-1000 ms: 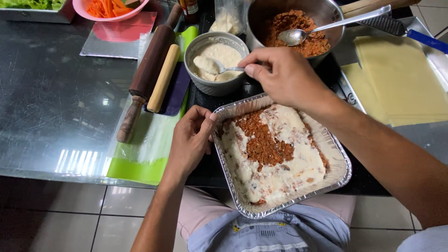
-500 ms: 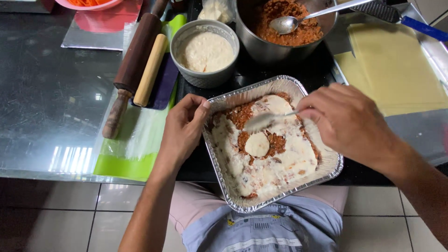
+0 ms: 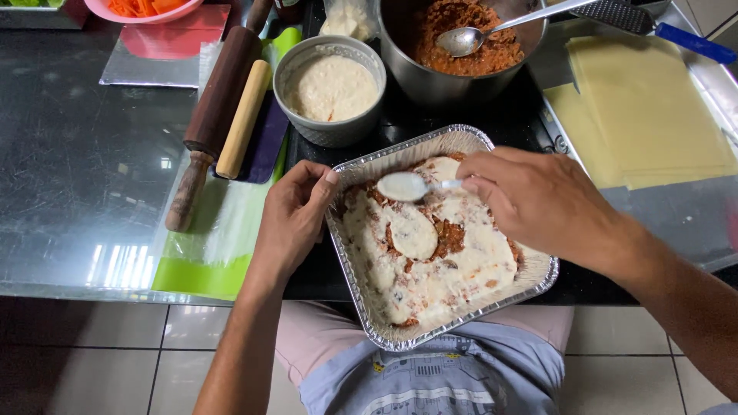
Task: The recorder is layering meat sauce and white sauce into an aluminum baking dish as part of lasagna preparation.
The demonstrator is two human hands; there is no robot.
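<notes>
Centre frame, the foil tray (image 3: 538, 278) sits at the desk (image 3: 77, 177) edge, white sauce over meat. The right hand (image 3: 542, 201) pinches a small spoon (image 3: 409, 186) above the sauce; the left hand (image 3: 296, 209) curls onto the tray's left rim. Behind: grey bowl (image 3: 331, 88) of white sauce, meat pot (image 3: 461, 54), rolling pins (image 3: 219, 115) upper left, pasta sheets (image 3: 646, 115) upper right.
</notes>
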